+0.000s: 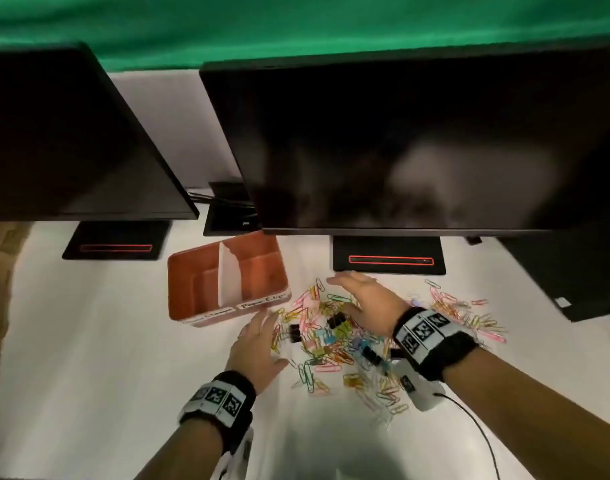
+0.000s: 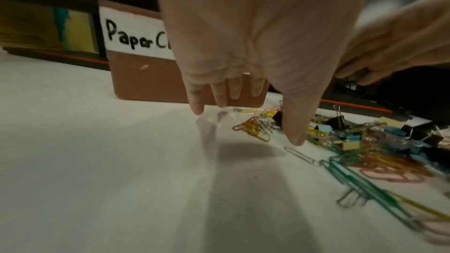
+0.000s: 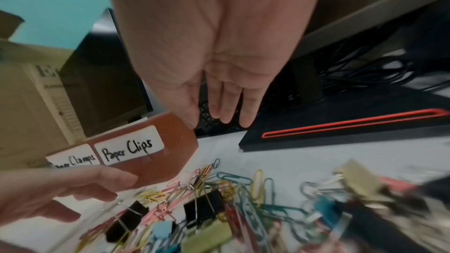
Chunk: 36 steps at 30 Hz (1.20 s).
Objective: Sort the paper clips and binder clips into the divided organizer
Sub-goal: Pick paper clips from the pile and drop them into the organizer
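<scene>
Both hands, left hand (image 1: 256,348) and right hand (image 1: 364,301), hover flat with fingers straight over the mixed clips (image 1: 334,337), seemingly holding nothing. The brown organizer (image 1: 192,299) sits just left of the heap. Two monitor stands (image 1: 388,259) lie behind on the white table (image 1: 88,341).

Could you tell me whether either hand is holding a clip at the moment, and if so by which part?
Nothing is held: the left hand and right hand hover open over the clip pile.

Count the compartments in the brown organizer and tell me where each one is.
2. The organizer is split by one white divider: a left compartment labelled "Paper Clamps" and a right compartment labelled "Paper Clips". Both look empty.
</scene>
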Available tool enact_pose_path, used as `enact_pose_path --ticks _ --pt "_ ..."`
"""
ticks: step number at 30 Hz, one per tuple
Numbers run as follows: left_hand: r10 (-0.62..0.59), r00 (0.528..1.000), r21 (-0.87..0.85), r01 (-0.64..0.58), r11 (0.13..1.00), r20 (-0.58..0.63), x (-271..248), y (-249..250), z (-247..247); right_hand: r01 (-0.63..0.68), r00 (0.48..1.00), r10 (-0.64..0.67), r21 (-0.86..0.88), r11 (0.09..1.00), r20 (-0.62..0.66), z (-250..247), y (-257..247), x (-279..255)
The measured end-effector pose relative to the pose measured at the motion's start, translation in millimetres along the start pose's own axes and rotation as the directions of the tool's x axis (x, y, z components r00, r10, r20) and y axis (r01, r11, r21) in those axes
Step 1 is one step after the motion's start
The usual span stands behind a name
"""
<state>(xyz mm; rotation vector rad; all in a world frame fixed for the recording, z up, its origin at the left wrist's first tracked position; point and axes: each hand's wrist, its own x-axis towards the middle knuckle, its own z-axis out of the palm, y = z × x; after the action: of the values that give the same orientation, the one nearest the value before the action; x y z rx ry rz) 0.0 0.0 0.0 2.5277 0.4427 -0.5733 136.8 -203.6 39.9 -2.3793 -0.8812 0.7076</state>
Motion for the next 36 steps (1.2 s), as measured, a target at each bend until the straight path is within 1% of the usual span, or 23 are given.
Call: enact_pose_path --ticks 2,3,4,6,8,10,12,14,17,22,25,27,31,33,36 --pt "0.063 0.998 0.078 -0.065 0.995 0.031 12 -5 0 -0.022 0.994 0.028 -0.059 0.998 0.101 5 -2 33" --pt "0.099 0.994 0.141 -0.104 0.985 0.045 17 -8 0 -0.034 0.986 0.051 -0.114 0.993 0.157 8 -2 47" --pt "0.127 0.991 0.166 -0.134 0.977 0.052 22 -12 1 -0.032 0.976 0.064 -0.153 0.988 0.208 9 -3 58" --pt "0.171 0.983 0.140 -0.178 0.974 0.061 32 -17 0 0.019 0.955 0.058 -0.254 0.967 0.291 15 3 77" --pt "0.244 0.969 0.084 -0.246 0.966 0.037 40 -21 -1 0.073 0.942 0.039 -0.316 0.946 0.333 20 9 84" --pt "0.317 0.948 0.026 -0.317 0.948 -0.002 46 -24 1 0.087 0.952 0.014 -0.314 0.946 0.306 27 12 85" --pt "0.346 0.938 -0.037 -0.347 0.937 -0.030 49 -26 4 0.082 0.967 -0.015 -0.255 0.963 0.256 35 18 80" --pt "0.329 0.942 -0.095 -0.334 0.938 -0.061 52 -26 6 0.047 0.979 -0.007 -0.197 0.979 0.202 40 21 72" --pt "0.272 0.961 -0.143 -0.277 0.950 -0.053 55 -27 8 -0.058 0.987 0.075 -0.117 0.991 0.143 45 23 62" --pt "0.230 0.973 -0.156 -0.229 0.961 -0.013 57 -25 7 -0.161 0.972 0.179 -0.120 0.980 0.153 46 18 56" --pt "0.201 0.980 -0.194 -0.194 0.962 0.016 58 -22 2 -0.215 0.961 0.232 -0.120 0.969 0.150 47 16 55" --pt "0.185 0.983 -0.230 -0.178 0.957 0.013 57 -21 -2 -0.218 0.962 0.232 -0.104 0.970 0.143 48 14 55" --pt "0.182 0.983 -0.278 -0.173 0.945 0.008 49 -23 -6 -0.177 0.964 0.193 -0.098 0.979 0.183 47 11 51" --pt "0.194 0.981 -0.299 -0.187 0.936 -0.008 43 -25 -8 -0.161 0.969 0.174 -0.084 0.983 0.175 45 10 46" --pt "0.232 0.971 -0.319 -0.239 0.917 -0.060 29 -26 -16 -0.125 0.983 0.132 -0.060 0.990 0.128 40 5 39"
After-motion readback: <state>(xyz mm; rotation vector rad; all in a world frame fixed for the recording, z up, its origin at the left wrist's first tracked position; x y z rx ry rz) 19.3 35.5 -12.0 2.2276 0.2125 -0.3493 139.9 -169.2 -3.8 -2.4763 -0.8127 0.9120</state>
